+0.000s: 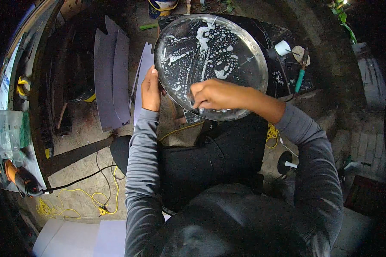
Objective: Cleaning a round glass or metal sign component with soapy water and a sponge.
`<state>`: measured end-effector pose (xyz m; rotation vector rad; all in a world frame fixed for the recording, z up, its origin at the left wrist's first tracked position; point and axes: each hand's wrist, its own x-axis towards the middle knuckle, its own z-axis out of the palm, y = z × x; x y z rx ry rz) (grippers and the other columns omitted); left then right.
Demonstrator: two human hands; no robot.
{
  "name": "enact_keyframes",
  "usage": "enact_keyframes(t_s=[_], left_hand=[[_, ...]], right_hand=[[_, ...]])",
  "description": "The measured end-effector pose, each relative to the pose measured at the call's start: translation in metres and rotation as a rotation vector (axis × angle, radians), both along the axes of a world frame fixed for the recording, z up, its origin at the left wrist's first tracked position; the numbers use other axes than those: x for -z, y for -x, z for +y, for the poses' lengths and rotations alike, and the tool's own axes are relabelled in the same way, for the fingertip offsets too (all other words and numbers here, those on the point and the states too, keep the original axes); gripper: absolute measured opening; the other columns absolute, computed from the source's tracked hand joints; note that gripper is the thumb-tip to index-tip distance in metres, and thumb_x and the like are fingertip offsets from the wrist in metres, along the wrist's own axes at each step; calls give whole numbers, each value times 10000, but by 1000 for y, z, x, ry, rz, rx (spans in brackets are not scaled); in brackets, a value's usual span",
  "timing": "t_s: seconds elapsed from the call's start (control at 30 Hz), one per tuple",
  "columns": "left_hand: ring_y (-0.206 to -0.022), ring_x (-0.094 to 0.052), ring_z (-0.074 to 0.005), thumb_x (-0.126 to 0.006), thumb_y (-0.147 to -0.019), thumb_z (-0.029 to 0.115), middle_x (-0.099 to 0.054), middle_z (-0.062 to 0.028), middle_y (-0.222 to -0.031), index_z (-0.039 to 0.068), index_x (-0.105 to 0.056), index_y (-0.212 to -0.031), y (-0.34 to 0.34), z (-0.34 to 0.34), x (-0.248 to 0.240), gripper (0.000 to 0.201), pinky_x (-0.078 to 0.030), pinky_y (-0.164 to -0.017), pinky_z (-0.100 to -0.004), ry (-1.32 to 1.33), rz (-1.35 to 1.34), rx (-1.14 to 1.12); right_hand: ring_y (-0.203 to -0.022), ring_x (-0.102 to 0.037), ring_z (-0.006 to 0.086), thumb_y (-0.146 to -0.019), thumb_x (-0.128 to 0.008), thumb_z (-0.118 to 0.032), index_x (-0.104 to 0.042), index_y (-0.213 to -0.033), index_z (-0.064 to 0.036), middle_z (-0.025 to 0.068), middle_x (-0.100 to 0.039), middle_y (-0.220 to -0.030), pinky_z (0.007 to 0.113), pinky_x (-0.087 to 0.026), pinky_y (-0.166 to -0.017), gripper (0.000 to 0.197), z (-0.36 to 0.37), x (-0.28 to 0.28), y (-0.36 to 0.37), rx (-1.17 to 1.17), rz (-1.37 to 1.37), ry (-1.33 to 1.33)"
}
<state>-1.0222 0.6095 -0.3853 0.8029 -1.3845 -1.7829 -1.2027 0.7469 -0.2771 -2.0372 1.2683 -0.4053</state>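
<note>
A large round metal tray [244, 45] with a shiny raised rim is tilted in front of me. White foamy liquid [202, 37] lies over its dark surface in blotches, beads and streaks. My left hand [151, 90] grips the tray's left rim, with the thumb on the near side and the fingers mostly hidden behind. Over the tray's lower part, my right hand [216, 95] is closed, its fingertips pointing down at the wet surface. Whatever those fingers pinch is hidden. A thin bolt-like piece [249, 59] sits on the tray's right side.
Right of the tray lie a white cup [282, 48] and a green-handled tool [300, 80]. Bent grey sheets [111, 77] stand at the left. An orange power tool [19, 177] rests at the far left, its black cord crossing the floor near yellow cord [102, 210].
</note>
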Motion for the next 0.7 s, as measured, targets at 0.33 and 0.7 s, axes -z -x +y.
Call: enact_keyframes(t_s=[0.33,0.7], left_hand=[[-583,-457,-38,-423,-1063,381,-580,34,-785,27,-565,-1342,-2,0,-1,473,-369,-497,-203,-2,-6,7],[-808,-539,-61,-416,-1075,353,-627,-2,-1000,-5,-546,-1350,11,-2,10,469,-444,-687,-217,-89,159,-36]], right_hand=[[-761,-653,309,-769,-724,-22,-706,-843,24,145,-616,-790,396,-499,-680,90,-67,26,-30,164,-56,391],[-689,-650,289,-748,-711,-34,-690,-763,4,136,-617,-736,396,-502,-630,46,-55,19,-26,114,-32,203]])
